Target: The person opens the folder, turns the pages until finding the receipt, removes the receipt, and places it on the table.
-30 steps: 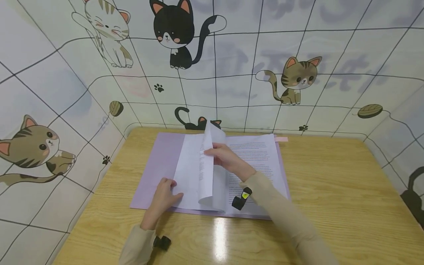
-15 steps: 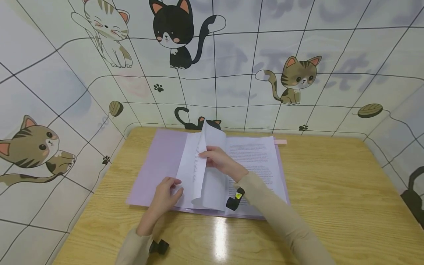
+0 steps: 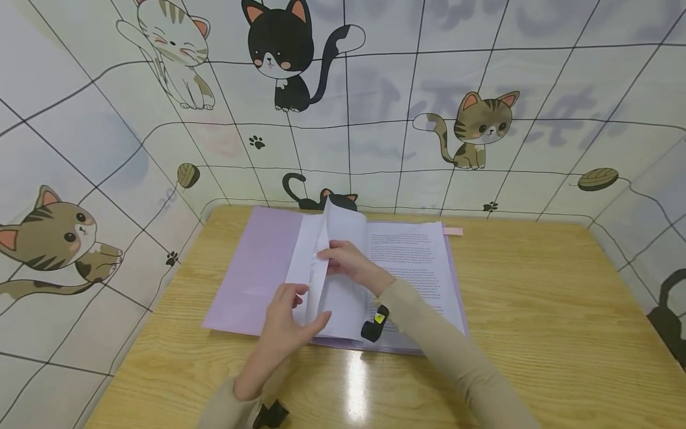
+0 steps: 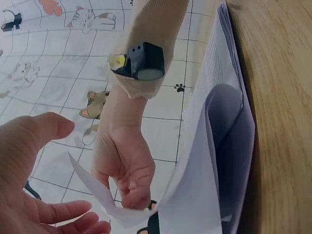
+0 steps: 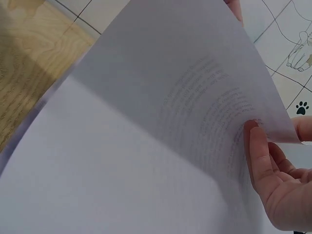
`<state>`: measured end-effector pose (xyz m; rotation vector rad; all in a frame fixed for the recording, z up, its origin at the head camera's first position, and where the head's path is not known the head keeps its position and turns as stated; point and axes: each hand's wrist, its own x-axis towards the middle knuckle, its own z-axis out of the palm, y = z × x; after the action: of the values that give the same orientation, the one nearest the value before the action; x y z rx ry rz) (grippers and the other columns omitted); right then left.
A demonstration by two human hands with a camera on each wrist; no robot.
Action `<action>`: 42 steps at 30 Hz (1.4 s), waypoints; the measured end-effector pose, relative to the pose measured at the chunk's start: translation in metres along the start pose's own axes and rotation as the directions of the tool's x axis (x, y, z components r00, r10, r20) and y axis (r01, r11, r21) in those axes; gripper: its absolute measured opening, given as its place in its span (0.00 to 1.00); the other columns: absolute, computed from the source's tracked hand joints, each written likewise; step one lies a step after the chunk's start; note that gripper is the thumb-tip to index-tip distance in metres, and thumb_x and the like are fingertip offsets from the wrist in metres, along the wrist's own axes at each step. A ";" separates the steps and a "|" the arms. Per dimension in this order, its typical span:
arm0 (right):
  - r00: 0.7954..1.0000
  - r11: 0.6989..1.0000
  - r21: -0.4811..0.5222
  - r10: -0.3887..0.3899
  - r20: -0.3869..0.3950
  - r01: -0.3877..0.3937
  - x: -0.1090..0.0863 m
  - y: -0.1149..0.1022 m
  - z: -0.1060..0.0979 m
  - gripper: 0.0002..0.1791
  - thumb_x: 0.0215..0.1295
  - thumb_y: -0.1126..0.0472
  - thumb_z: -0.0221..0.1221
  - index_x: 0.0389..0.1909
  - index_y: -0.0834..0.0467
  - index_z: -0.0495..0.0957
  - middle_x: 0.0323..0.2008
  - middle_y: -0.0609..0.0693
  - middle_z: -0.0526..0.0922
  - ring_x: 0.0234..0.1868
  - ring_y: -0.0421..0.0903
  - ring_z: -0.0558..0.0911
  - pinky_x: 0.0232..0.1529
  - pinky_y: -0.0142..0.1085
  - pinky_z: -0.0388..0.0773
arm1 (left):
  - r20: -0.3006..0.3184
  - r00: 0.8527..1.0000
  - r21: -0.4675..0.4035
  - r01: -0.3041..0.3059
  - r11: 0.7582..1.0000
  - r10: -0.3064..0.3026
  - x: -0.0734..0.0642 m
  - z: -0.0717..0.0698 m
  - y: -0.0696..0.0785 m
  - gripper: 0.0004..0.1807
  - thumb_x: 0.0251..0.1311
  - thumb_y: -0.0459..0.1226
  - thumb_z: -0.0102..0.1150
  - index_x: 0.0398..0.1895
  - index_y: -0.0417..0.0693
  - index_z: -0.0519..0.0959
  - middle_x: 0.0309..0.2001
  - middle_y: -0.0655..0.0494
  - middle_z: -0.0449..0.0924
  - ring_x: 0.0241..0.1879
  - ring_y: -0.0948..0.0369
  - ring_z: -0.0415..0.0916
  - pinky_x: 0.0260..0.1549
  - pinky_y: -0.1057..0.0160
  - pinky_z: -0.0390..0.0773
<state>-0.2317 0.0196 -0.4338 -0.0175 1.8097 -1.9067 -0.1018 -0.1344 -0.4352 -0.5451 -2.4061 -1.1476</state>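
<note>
While the right hand (image 3: 351, 264) pinches the lifted page (image 3: 345, 226) above the open purple folder (image 3: 259, 262), the left hand (image 3: 286, 322), loose and holding nothing, has moved closer, apparently bringing the page within its reach.

Cartoon cats (image 3: 484, 122) decorate the gridded wall (image 3: 375, 149) behind the wooden table (image 3: 536, 292).

From above, the light wooden table (image 3: 541, 304) is viewed by the head camera, faced toward the white cat-printed wall (image 3: 386, 143); from low down, that wall is faced by the sideways-turned left-wrist view. The curved white printed paper sheet (image 5: 195, 63) is shared by all, nearest in the right-wrist view.
</note>
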 end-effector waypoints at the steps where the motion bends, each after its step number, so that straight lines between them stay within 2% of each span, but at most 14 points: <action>1: 1.000 1.000 0.002 -0.001 0.000 0.001 0.000 0.000 0.001 0.19 0.62 0.65 0.55 0.53 0.69 0.71 0.40 0.57 0.82 0.34 0.43 0.82 0.38 0.36 0.79 | 0.001 1.000 0.018 -0.001 1.000 0.001 0.001 0.000 0.002 0.28 0.37 0.38 0.72 0.41 0.31 0.72 0.37 0.41 0.72 0.32 0.51 0.71 0.31 0.56 0.76; 4: 1.000 1.000 0.004 -0.006 0.001 0.006 0.001 0.001 0.003 0.19 0.61 0.66 0.55 0.52 0.70 0.71 0.37 0.55 0.82 0.32 0.42 0.81 0.36 0.35 0.79 | 0.000 1.000 0.094 -0.021 0.995 0.021 0.002 0.001 0.006 0.26 0.37 0.34 0.70 0.41 0.31 0.72 0.37 0.42 0.72 0.32 0.51 0.70 0.29 0.59 0.75; 6: 1.000 1.000 0.012 -0.006 0.004 0.006 0.001 0.001 0.004 0.19 0.61 0.66 0.55 0.52 0.70 0.71 0.36 0.55 0.81 0.32 0.42 0.81 0.36 0.35 0.79 | 0.001 1.000 0.142 -0.013 0.990 0.013 0.003 0.001 0.008 0.23 0.38 0.31 0.67 0.40 0.31 0.72 0.37 0.42 0.72 0.32 0.51 0.70 0.28 0.60 0.74; 11: 1.000 1.000 0.020 0.003 0.018 -0.003 0.002 0.003 0.007 0.17 0.61 0.66 0.55 0.49 0.70 0.71 0.33 0.54 0.81 0.31 0.43 0.81 0.37 0.36 0.80 | 0.011 0.998 0.206 0.063 0.977 -0.066 0.004 0.002 0.011 0.19 0.41 0.22 0.62 0.40 0.31 0.72 0.37 0.42 0.72 0.30 0.51 0.73 0.25 0.62 0.75; 16: 0.999 0.999 0.027 0.023 0.021 -0.024 0.001 0.003 0.009 0.13 0.61 0.65 0.56 0.45 0.67 0.71 0.29 0.52 0.81 0.30 0.42 0.81 0.35 0.34 0.80 | -0.002 0.997 0.250 0.079 0.965 -0.081 0.004 0.001 0.005 0.15 0.41 0.18 0.59 0.37 0.30 0.72 0.33 0.43 0.72 0.25 0.54 0.73 0.21 0.63 0.74; 20: 0.999 0.998 0.050 0.024 0.040 -0.026 -0.001 0.002 0.011 0.14 0.61 0.64 0.56 0.46 0.66 0.69 0.31 0.54 0.81 0.30 0.43 0.81 0.35 0.35 0.80 | -0.026 0.997 0.264 0.074 0.962 -0.069 0.004 0.000 -0.003 0.15 0.40 0.16 0.57 0.35 0.30 0.73 0.30 0.43 0.72 0.23 0.56 0.72 0.19 0.64 0.73; 25: 0.998 0.997 0.067 0.018 0.059 -0.022 -0.002 0.002 0.011 0.17 0.62 0.62 0.56 0.49 0.66 0.68 0.40 0.63 0.81 0.32 0.44 0.82 0.37 0.37 0.81 | -0.059 0.997 0.263 0.063 0.963 -0.050 0.005 -0.003 -0.013 0.15 0.37 0.15 0.54 0.33 0.30 0.73 0.27 0.45 0.72 0.22 0.56 0.72 0.19 0.63 0.74; 31: 0.998 0.998 0.058 0.004 0.068 -0.008 -0.003 0.002 0.007 0.14 0.63 0.63 0.55 0.47 0.65 0.69 0.35 0.55 0.81 0.34 0.43 0.82 0.41 0.37 0.80 | -0.069 0.996 0.252 0.077 0.965 -0.062 0.006 -0.006 -0.027 0.16 0.36 0.15 0.53 0.34 0.29 0.73 0.26 0.44 0.72 0.23 0.53 0.72 0.22 0.58 0.74; 35: 0.998 0.999 0.053 -0.004 0.060 0.001 -0.005 0.004 -0.001 0.14 0.64 0.65 0.54 0.47 0.66 0.69 0.34 0.54 0.80 0.34 0.43 0.81 0.41 0.36 0.79 | -0.041 0.994 0.249 0.104 0.963 -0.097 0.003 -0.008 -0.034 0.19 0.36 0.15 0.53 0.38 0.27 0.72 0.26 0.43 0.72 0.24 0.52 0.71 0.23 0.56 0.73; 42: 0.999 0.998 0.068 -0.006 0.040 0.004 -0.009 0.006 -0.023 0.15 0.64 0.65 0.54 0.49 0.67 0.69 0.35 0.54 0.81 0.34 0.43 0.82 0.42 0.35 0.79 | 0.028 0.992 0.273 0.111 0.956 -0.124 -0.001 -0.009 -0.044 0.26 0.36 0.14 0.53 0.46 0.26 0.70 0.27 0.38 0.73 0.26 0.49 0.72 0.23 0.54 0.74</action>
<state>-0.2301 0.0440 -0.4390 -0.0362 1.7191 -1.9567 -0.1213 -0.1676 -0.4588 -0.3459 -2.6081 -0.8366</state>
